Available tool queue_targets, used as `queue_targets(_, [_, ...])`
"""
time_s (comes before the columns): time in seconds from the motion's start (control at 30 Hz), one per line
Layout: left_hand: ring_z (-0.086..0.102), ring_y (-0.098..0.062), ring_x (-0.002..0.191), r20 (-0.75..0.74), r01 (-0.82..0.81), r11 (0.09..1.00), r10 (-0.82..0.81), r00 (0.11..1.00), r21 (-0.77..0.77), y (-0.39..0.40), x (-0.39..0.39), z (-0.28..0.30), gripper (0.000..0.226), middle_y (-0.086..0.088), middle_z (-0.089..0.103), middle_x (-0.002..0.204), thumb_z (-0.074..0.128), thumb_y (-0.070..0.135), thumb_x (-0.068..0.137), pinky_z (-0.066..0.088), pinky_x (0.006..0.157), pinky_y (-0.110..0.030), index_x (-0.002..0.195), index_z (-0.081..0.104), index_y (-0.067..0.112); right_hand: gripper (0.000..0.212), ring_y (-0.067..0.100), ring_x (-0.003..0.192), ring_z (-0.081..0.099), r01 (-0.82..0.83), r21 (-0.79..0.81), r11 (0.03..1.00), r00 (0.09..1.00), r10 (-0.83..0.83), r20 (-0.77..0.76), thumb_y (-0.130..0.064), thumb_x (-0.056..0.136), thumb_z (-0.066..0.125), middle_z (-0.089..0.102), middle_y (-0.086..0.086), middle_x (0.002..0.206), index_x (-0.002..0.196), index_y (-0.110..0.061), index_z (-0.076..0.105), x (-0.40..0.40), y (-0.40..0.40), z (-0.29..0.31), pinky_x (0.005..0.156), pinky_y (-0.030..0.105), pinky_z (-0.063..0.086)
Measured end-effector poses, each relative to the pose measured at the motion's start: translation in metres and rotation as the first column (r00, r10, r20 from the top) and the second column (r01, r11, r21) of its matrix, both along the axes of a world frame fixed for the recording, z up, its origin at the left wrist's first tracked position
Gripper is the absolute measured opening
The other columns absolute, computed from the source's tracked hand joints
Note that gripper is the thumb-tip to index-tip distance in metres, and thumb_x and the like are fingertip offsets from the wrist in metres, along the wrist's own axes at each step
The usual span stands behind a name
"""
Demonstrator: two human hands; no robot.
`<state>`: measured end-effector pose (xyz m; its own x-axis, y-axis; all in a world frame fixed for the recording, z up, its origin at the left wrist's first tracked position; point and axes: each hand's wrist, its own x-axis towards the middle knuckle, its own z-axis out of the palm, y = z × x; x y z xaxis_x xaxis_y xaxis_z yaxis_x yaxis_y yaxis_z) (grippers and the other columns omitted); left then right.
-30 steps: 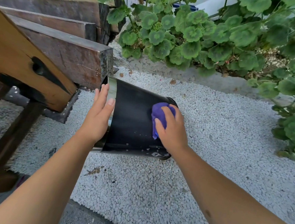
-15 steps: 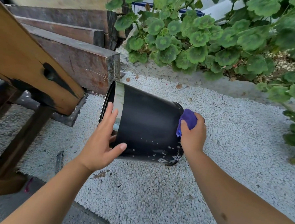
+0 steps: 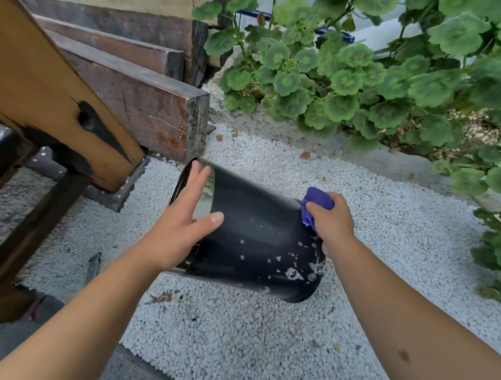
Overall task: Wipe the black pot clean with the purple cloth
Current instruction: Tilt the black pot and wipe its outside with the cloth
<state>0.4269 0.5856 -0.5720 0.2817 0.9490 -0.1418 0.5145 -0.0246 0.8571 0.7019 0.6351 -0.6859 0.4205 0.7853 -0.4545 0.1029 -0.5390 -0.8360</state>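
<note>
— Where is the black pot (image 3: 257, 235)?

— It lies on its side on the white gravel (image 3: 261, 340), just in front of the wooden beams (image 3: 136, 103). Its long way runs from left to right. The open mouth with the shiny rim points left and a bit away. The bottom points right, toward the green plants (image 3: 371, 85).

— What are the hands doing?

— The left hand (image 3: 180, 223) rests flat on the pot near the rim, fingers straight and spread apart. The right hand (image 3: 333, 223) has its fingers curled tight around the purple cloth (image 3: 315, 202), pressing it on the pot's bottom edge. White spots show low on the pot's side.
</note>
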Motion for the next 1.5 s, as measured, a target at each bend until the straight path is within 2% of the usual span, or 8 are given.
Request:
queue_targets(0.07, [-0.011,0.012,0.142,-0.064,0.003,0.999,0.0,0.998,0.046,0.0,0.009,0.002,0.091,0.025,-0.015,0.158,0.046,0.072,0.08,0.013,0.101,0.003,0.153,0.005,0.037,0.031,0.009,0.078,0.057,-0.015,-0.005,1.0,0.997,0.015,0.076,-0.027,0.082,0.069,0.063,-0.003,0.103,0.11,-0.031,0.055,0.001,-0.004,0.007,0.057,0.026,0.042])
queue_targets(0.17, [-0.017,-0.002,0.146,-0.164,0.079,0.976,-0.046,0.985,0.203,-0.004,0.016,0.001,0.084,0.02,-0.013,0.16,0.035,0.073,0.087,0.008,0.12,-0.039,0.155,0.006,0.031,0.035,0.003,0.078,0.057,-0.084,0.168,0.982,0.967,0.039,0.252,-0.037,0.081,0.068,0.059,-0.016,0.093,0.113,-0.034,0.054,-0.013,-0.005,0.034,0.059,0.019,0.039])
queue_targets(0.3, [-0.004,-0.013,0.151,-0.252,0.178,0.948,-0.11,0.961,0.263,0.001,0.024,0.003,0.08,0.008,0.006,0.164,0.025,0.071,0.09,0.01,0.118,-0.058,0.155,0.015,0.025,0.037,0.002,0.087,0.053,-0.358,0.458,0.813,0.916,0.213,0.339,-0.041,0.075,0.066,0.058,-0.011,0.102,0.111,-0.036,0.055,-0.067,-0.011,0.085,0.075,0.012,0.039])
queue_targets(0.4, [0.008,-0.018,0.151,-0.273,0.176,0.949,-0.102,0.956,0.263,0.015,0.021,0.004,0.087,0.003,0.019,0.162,0.017,0.077,0.086,0.013,0.117,-0.057,0.153,0.022,0.021,0.048,-0.003,0.105,0.041,-0.494,0.532,0.688,0.864,0.319,0.39,-0.039,0.081,0.063,0.045,-0.008,0.12,0.127,-0.036,0.052,-0.099,-0.035,0.095,0.091,0.001,0.027])
queue_targets(0.63, [-0.001,0.004,0.146,-0.201,-0.044,0.989,0.072,0.977,0.141,0.022,-0.008,0.0,0.072,0.023,0.016,0.157,0.021,0.071,0.087,0.006,0.12,-0.053,0.147,0.029,0.032,0.045,0.022,0.131,0.042,-0.583,0.399,0.708,0.791,0.382,0.478,-0.025,0.09,0.063,0.041,0.007,0.145,0.134,-0.019,0.057,-0.078,-0.061,0.044,0.109,0.031,0.034])
queue_targets(1.13, [0.007,0.007,0.145,-0.201,-0.003,0.991,0.03,0.979,0.132,0.022,0.004,0.005,0.075,0.023,0.019,0.156,0.021,0.068,0.087,0.009,0.122,-0.043,0.149,0.032,0.027,0.047,0.028,0.114,0.051,-0.252,0.088,0.964,0.866,0.184,0.466,-0.024,0.095,0.059,0.043,0.013,0.135,0.141,-0.024,0.048,0.016,-0.071,-0.008,0.092,0.025,0.033])
queue_targets(1.3, [0.013,0.004,0.145,-0.083,-0.132,0.99,0.136,0.987,0.046,0.029,0.003,-0.002,0.077,0.02,0.02,0.158,0.022,0.068,0.087,0.012,0.122,-0.04,0.15,0.032,0.025,0.051,0.023,0.097,0.057,0.155,0.102,0.983,0.914,-0.182,0.362,-0.022,0.088,0.064,0.048,0.011,0.126,0.136,-0.024,0.05,0.026,-0.063,0.005,0.079,0.027,0.041])
queue_targets(1.5, [0.014,0.005,0.143,0.075,-0.257,0.962,0.264,0.962,-0.091,0.033,0.006,-0.003,0.072,0.025,0.017,0.158,0.022,0.067,0.088,0.013,0.119,-0.032,0.15,0.03,0.031,0.045,0.01,0.086,0.054,-0.231,0.226,0.946,0.907,0.125,0.403,-0.024,0.076,0.068,0.042,-0.008,0.11,0.116,-0.038,0.056,-0.044,-0.031,0.055,0.07,0.017,0.036])
